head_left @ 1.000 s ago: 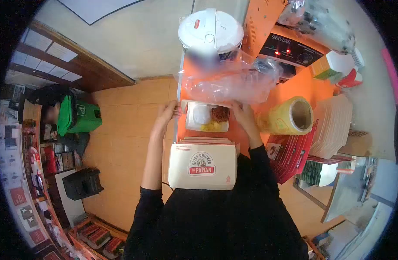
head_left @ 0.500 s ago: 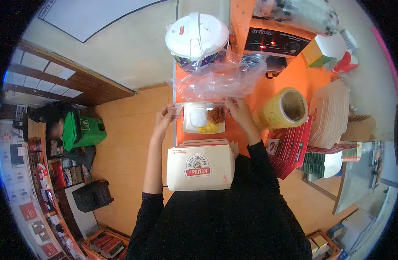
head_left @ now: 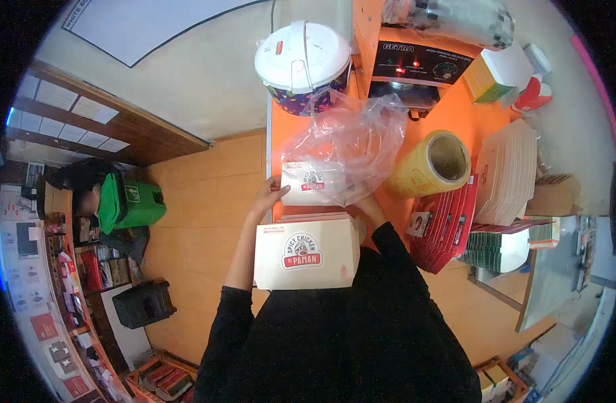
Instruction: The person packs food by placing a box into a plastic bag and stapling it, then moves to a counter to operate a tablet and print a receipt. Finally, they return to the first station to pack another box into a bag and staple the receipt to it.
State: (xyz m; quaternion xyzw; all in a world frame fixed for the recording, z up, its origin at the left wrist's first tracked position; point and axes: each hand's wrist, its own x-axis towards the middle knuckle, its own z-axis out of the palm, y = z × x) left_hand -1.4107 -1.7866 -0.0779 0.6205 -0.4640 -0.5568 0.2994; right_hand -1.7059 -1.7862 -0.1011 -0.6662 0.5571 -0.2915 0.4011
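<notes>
A cream paper food box (head_left: 296, 196) lies on the orange counter with its lid down, so the food inside is hidden. Its printed lid is partly covered by a crumpled clear plastic bag (head_left: 361, 144). My left hand (head_left: 271, 196) is closed on the box's left edge, fingertips on the lid. At the right end is my right hand (head_left: 369, 209), its fingers mostly hidden by the bag and the box. Nearer my body stands a stack of similar flat-faced food boxes (head_left: 306, 258) with a red chicken logo.
A white-lidded bucket (head_left: 304, 57) stands at the counter's far left, beside a machine with a black control panel (head_left: 422, 64). On the right are a yellow film roll (head_left: 435, 164), red cartons (head_left: 449, 225) and stacked cream cartons (head_left: 506, 174). A green bin (head_left: 130, 201) is on the floor.
The box lid has come down over the rice, fried chicken and yellow food. The plastic bag has shifted toward me over the box. Both hands have moved slightly nearer my body.
</notes>
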